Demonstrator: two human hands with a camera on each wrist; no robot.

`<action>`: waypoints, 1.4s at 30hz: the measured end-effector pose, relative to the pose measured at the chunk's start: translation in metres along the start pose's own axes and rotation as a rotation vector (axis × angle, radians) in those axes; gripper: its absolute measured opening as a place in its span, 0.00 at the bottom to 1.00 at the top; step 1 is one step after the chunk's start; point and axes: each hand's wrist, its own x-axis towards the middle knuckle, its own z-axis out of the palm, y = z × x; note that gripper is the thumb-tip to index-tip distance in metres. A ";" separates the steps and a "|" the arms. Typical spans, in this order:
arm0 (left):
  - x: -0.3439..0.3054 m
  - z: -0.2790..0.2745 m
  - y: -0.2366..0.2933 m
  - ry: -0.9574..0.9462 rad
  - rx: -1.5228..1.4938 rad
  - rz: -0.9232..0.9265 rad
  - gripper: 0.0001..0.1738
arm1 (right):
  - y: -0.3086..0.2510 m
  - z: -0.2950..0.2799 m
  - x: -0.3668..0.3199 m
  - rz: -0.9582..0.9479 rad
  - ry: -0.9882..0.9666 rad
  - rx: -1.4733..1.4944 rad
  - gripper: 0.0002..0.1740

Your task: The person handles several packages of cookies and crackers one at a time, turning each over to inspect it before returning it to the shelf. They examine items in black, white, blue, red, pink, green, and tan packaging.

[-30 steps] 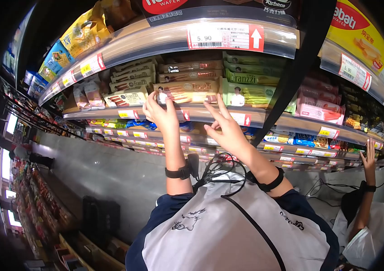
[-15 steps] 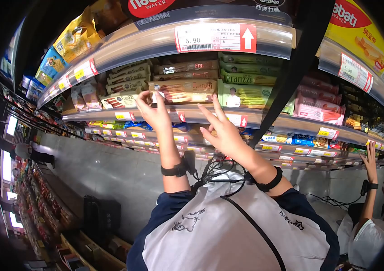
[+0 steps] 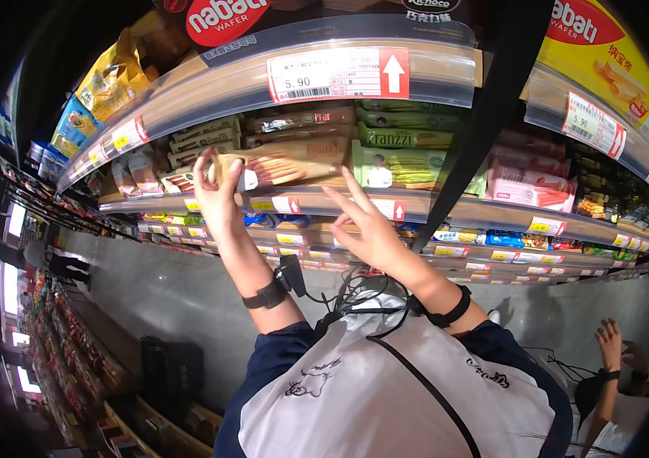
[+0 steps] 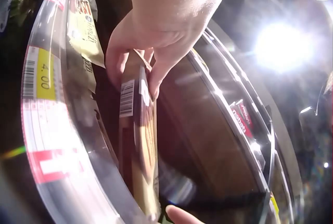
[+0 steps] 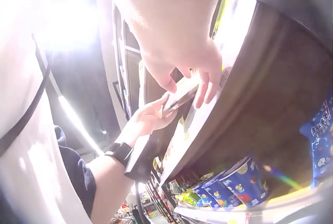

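Note:
My left hand (image 3: 221, 204) pinches the left end of a tan packet of Franzzi biscuit sticks (image 3: 294, 162), thumb on the front and fingers behind. The packet tilts over the shelf lip, its left end forward. In the left wrist view the packet (image 4: 146, 146) stands edge-on under the hand, with a barcode on one side. My right hand (image 3: 374, 238) is beside the packet's right end, index and middle fingers stretched toward it, holding nothing. Green Franzzi packets (image 3: 407, 166) lie to the right, and dark-labelled cream ones (image 3: 204, 142) to the left.
Above runs a shelf edge with a 5.90 price tag (image 3: 338, 74). A black upright post (image 3: 485, 114) divides the shelves on the right, with pink packets (image 3: 532, 187) beyond it. Blue bags (image 5: 244, 182) sit on a lower shelf. Another person's hand (image 3: 609, 343) shows at the far right.
My left hand has moved left and toward me, drawing the packet's left end forward out of its row. The right hand stays near its right end. The other person's hands have lowered.

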 end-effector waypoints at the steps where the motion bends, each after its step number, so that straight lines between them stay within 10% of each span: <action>1: -0.005 0.000 0.007 0.032 -0.016 0.018 0.32 | 0.001 -0.001 -0.001 -0.034 0.021 0.014 0.29; 8: -0.059 -0.014 0.060 0.300 0.019 0.214 0.27 | -0.010 -0.030 -0.011 -0.253 0.148 -0.061 0.23; 13: -0.086 -0.008 0.065 0.199 -0.146 0.263 0.27 | -0.033 -0.040 -0.017 -0.137 0.273 0.142 0.44; 42: -0.121 0.070 0.032 -0.132 -0.228 0.472 0.25 | -0.055 -0.100 -0.044 -0.547 0.607 -0.264 0.59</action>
